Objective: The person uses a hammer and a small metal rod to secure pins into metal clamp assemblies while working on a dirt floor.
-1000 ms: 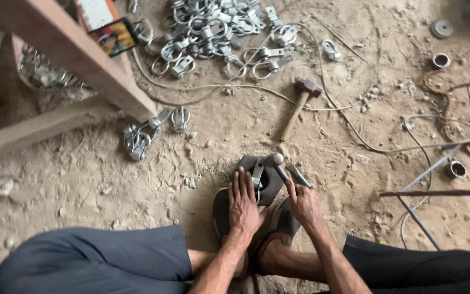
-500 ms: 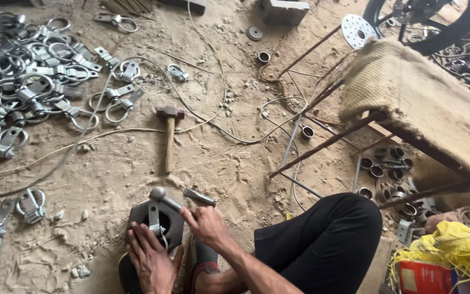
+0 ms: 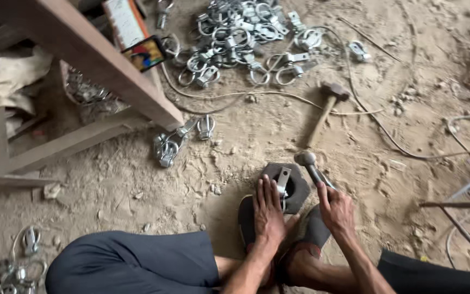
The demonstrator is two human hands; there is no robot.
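Note:
My left hand (image 3: 268,211) rests on a dark hexagonal metal block (image 3: 295,185) on the dirt floor and steadies a shiny metal clamp piece (image 3: 283,181) standing on it. My right hand (image 3: 335,209) grips the handle of a small metal hammer (image 3: 307,160) whose round head sits just above the block's right edge. Both feet in dark sandals (image 3: 247,220) press against the block from below. My knees in dark trousers (image 3: 137,267) frame the scene.
A wooden-handled hammer (image 3: 325,106) lies on the dirt beyond the block. A big pile of metal clamps (image 3: 246,38) lies at the top, a few clamps (image 3: 168,147) near a wooden bench (image 3: 82,49) at left. Wires and rods (image 3: 458,204) lie at right.
The view swung right half a second ago and has swung back left. Both hands stay at the block; the right hand still holds the small hammer.

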